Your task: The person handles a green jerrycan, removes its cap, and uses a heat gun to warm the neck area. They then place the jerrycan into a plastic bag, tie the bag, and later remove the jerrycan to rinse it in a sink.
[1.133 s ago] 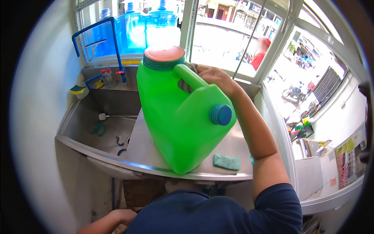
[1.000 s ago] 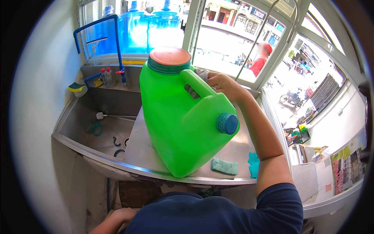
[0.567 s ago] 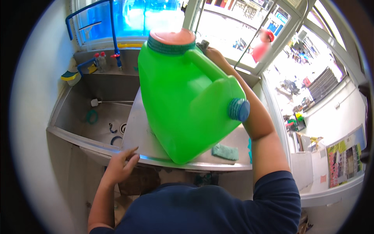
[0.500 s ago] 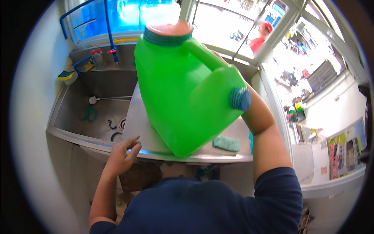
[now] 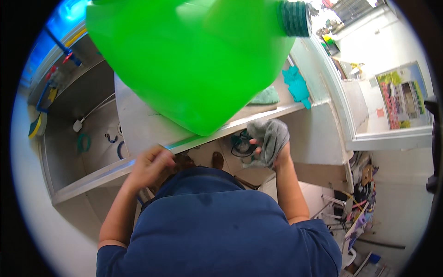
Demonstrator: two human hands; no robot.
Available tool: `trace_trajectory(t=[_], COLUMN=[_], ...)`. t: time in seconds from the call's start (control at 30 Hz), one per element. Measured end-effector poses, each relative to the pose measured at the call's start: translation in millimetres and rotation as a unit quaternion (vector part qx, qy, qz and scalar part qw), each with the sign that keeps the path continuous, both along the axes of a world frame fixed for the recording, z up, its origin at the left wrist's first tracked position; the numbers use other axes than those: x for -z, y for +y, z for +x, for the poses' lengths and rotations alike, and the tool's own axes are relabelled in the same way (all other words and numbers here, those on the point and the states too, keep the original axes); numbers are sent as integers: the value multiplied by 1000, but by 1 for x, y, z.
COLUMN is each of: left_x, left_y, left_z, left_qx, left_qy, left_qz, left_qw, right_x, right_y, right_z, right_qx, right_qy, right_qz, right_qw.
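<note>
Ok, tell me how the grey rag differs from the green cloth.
The grey rag is bunched in the right hand, while the green cloth lies on the metal counter. The grey rag is crumpled, with loose folds; the green cloth lies flatter. Nothing stands in front of the grey rag, but the green jug partly hides the green cloth. Both look like soft fabric.

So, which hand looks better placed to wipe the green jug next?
Probably the right hand: it has the gray cloth in its grip. The left hand, blurred near the front edge of the metal counter, shows no cloth. Neither hand touches the green jug.
</note>
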State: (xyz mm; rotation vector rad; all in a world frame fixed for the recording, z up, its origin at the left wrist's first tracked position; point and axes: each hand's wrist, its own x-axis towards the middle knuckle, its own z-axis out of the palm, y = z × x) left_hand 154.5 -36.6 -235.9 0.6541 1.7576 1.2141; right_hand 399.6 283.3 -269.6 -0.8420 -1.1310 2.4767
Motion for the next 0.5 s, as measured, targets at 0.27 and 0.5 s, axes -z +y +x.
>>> trace_trajectory(t=[0.27,0.5], left_x=[54,93], left_y=[44,9], left_z=[50,68], left_qx=[273,163], left_qy=[17,-41], left_qz=[-12,-155], left_qw=[962,973], right_x=[164,277], right_y=[-76,-60], right_z=[68,56], right_qx=[234,269], right_qy=[-4,47], right_qz=[-279,-363], right_qw=[931,891])
